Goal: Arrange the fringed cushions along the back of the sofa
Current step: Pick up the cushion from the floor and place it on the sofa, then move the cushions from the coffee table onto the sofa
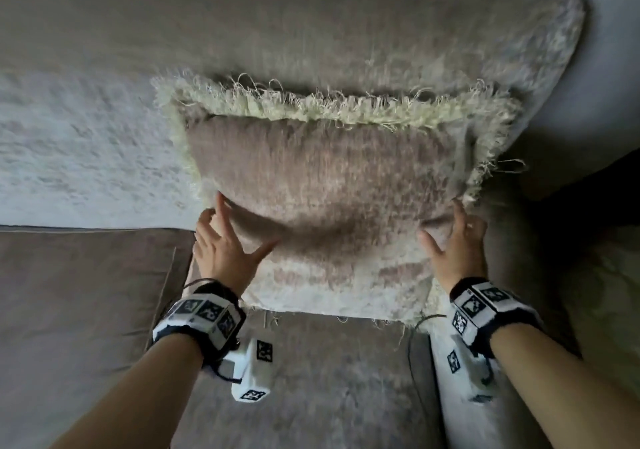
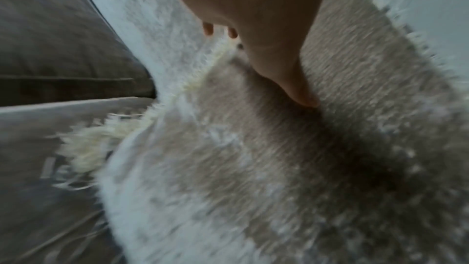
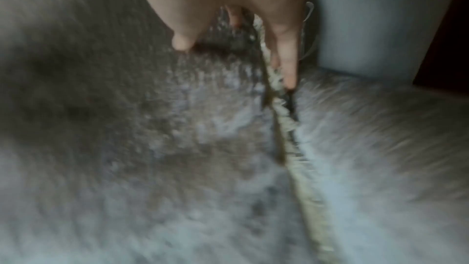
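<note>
A taupe fringed cushion [image 1: 329, 178] with a cream fringe stands tilted against the sofa's back cushion [image 1: 311, 25], near its right end. My left hand [image 1: 228, 237] is at the cushion's lower left side, fingers spread and straight, thumb on the front face. My right hand [image 1: 446, 230] is at its right edge, thumb on the front, fingers reaching along the fringe. In the left wrist view the thumb [image 2: 302, 95] dents the cushion [image 2: 253, 158]. The right wrist view shows a straight finger [image 3: 289, 71] lying along the fringe of the cushion [image 3: 127, 107].
The sofa seat [image 1: 329, 396] lies below the cushion. A pale shaggy back cushion [image 1: 69, 143] sits to the left, with a brown seat cushion [image 1: 69, 292] beneath it. A dark gap [image 1: 588, 206] lies beyond the sofa's right end.
</note>
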Available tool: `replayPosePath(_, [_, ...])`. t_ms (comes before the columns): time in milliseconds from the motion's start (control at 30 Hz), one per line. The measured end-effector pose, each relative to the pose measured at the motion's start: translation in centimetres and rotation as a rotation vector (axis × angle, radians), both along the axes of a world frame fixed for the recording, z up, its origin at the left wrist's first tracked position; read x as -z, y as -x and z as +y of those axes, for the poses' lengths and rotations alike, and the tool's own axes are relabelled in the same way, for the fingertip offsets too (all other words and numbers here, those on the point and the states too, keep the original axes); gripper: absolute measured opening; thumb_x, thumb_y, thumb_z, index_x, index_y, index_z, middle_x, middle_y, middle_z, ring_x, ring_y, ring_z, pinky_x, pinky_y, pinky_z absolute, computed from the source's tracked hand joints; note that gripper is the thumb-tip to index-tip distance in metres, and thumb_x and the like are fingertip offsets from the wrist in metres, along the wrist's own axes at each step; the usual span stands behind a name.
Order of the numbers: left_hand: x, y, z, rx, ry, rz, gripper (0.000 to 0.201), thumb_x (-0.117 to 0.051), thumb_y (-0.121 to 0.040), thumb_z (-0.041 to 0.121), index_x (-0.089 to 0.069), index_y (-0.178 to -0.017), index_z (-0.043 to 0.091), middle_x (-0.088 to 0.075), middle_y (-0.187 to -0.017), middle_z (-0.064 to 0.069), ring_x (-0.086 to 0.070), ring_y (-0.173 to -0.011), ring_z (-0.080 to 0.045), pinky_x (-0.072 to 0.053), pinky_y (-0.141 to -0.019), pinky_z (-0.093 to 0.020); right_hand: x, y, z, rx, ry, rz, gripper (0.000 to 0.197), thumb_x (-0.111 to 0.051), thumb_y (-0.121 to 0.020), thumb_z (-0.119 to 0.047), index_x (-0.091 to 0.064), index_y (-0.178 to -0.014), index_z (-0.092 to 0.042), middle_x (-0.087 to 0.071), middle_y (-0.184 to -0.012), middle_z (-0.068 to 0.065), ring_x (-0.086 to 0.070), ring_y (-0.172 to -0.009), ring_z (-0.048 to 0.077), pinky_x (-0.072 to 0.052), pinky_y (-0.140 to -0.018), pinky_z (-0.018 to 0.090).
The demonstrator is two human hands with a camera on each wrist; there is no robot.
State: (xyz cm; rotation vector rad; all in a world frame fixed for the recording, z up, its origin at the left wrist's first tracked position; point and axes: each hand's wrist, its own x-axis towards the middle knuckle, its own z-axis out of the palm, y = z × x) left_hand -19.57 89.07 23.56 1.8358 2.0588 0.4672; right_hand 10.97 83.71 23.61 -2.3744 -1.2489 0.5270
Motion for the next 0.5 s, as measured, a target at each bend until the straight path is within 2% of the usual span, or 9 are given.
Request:
replayPosePath(67, [-0.8, -0.9, 1.1, -0.001, -0.128, -0.04, 0.115, -0.057, -0.064, 0.068, -0.003, -0.149, 0.013, -0.022, -0.147, -0.025, -0.026, -0.134, -0.04, -0.023, -0.108, -0.054, -0.6, 1.4, 0.2, 0.026, -0.172, 0.028, 0.073, -0.046, -0.09, -0.045, -0.007, -0.149, -0.027, -0.011, -0.153, 0.017, -0.027, -0.137, 0.035, -0.041, -0.103, 0.045])
replayPosePath(133, [-2.1, -2.4, 1.7, 0.063, -0.285, -0.012, 0.103, -0.042, -0.073, 0.071, 0.0, -0.149, 0.016, -0.011, -0.154, -0.02, -0.02, -0.14, -0.035, -0.012, -0.113, -0.053, -1.9, 3.9, 0.7, -0.096, -0.335, -0.093, 0.07, -0.029, -0.091, -0.054, -0.004, -0.149, -0.025, 0.0, -0.157, 0.014, -0.008, -0.145, 0.028, -0.022, -0.116, 0.044])
replayPosePath(200, [-2.4, -4.6, 2.4, 0.24, -0.442, 0.101, 0.086, -0.031, -0.085, 0.065, -0.001, -0.149, 0.018, -0.006, -0.156, -0.015, -0.016, -0.144, -0.028, -0.005, -0.114, -0.051, -2.2, 6.7, 2.1, -0.338, -0.475, -0.276, 0.066, -0.019, -0.093, -0.056, -0.008, -0.149, -0.023, -0.001, -0.157, 0.017, -0.004, -0.146, 0.028, -0.009, -0.118, 0.044])
replayPosePath(267, [0.1, -6.6, 3.0, 0.461, -0.508, 0.258, 0.072, -0.026, -0.091, 0.057, -0.007, -0.149, 0.019, -0.008, -0.156, -0.011, -0.013, -0.145, -0.022, -0.005, -0.115, -0.051, 0.4, 8.4, 4.1, -0.532, -0.48, -0.452, 0.062, -0.022, -0.095, -0.054, -0.015, -0.148, -0.023, -0.01, -0.156, 0.019, -0.01, -0.145, 0.029, -0.008, -0.118, 0.046])
replayPosePath(333, [3.6, -6.8, 3.8, 0.534, -0.458, 0.414, 0.063, -0.027, -0.095, 0.054, -0.014, -0.149, 0.023, -0.012, -0.156, -0.006, -0.009, -0.145, -0.016, -0.008, -0.116, -0.048, 4.2, 7.9, 5.8, -0.616, -0.368, -0.667, 0.06, -0.025, -0.095, -0.054, -0.014, -0.148, -0.028, -0.008, -0.156, 0.013, -0.008, -0.146, 0.025, -0.009, -0.118, 0.043])
replayPosePath(400, [6.3, -4.4, 4.1, 0.528, -0.341, 0.494, 0.061, -0.026, -0.097, 0.052, -0.014, -0.149, 0.023, -0.009, -0.156, -0.001, -0.005, -0.146, -0.013, -0.01, -0.116, -0.046, 7.2, 4.8, 6.0, -0.676, -0.265, -0.78, 0.06, -0.021, -0.097, -0.052, -0.004, -0.149, -0.028, 0.005, -0.158, 0.006, 0.005, -0.146, 0.02, -0.001, -0.119, 0.039])
replayPosePath(467, [7.8, -0.7, 2.9, 0.509, -0.203, 0.547, 0.06, -0.014, -0.097, 0.052, -0.01, -0.149, 0.023, 0.0, -0.158, 0.001, 0.0, -0.146, -0.014, -0.008, -0.115, -0.051, 8.8, 0.9, 4.4, -0.709, -0.206, -0.853, 0.058, -0.01, -0.098, -0.051, 0.001, -0.149, -0.026, 0.016, -0.158, 0.003, 0.01, -0.146, 0.019, 0.005, -0.119, 0.038])
replayPosePath(500, [8.2, 1.4, 1.9, 0.463, -0.125, 0.568, 0.064, -0.004, -0.095, 0.055, -0.012, -0.149, 0.023, 0.004, -0.158, -0.001, 0.002, -0.146, -0.015, -0.005, -0.114, -0.054, 9.2, -1.0, 3.0, -0.689, -0.191, -0.87, 0.058, -0.008, -0.098, -0.051, 0.002, -0.149, -0.025, 0.016, -0.158, 0.003, 0.007, -0.146, 0.02, 0.004, -0.119, 0.039])
